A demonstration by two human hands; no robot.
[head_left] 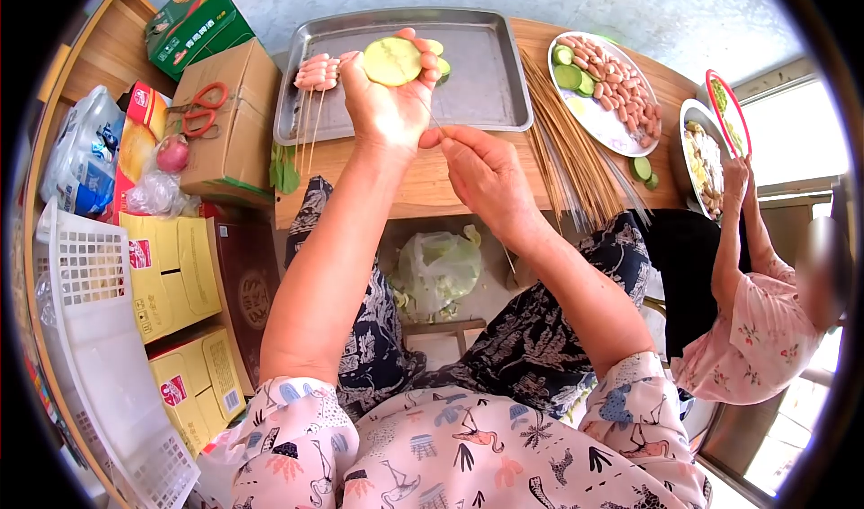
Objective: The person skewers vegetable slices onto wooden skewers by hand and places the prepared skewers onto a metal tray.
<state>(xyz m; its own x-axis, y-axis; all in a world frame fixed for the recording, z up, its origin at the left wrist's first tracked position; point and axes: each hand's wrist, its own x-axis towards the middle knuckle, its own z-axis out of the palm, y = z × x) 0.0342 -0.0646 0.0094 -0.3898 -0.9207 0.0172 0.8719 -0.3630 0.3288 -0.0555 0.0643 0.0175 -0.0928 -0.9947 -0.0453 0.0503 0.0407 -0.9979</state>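
My left hand (382, 108) is closed round a pale green zucchini slice (393, 62), its flat face turned up above the metal tray (486, 36). Just below it, my right hand (486, 171) pinches a thin bamboo skewer (511, 264); the skewer's tip runs up toward my left palm, and whether it enters the slice is hidden. Skewered small sausages (317, 72) lie at the tray's left side with their sticks over the front edge. More zucchini slices (440, 64) rest in the tray behind my left fingers.
Loose bamboo skewers (562, 135) fan out right of the tray. Beyond them is a white plate (621, 140) of small sausages and zucchini slices. A person (756, 320) at right holds a red-rimmed basket (729, 113). Cardboard boxes (220, 122) and scissors (205, 111) are at left.
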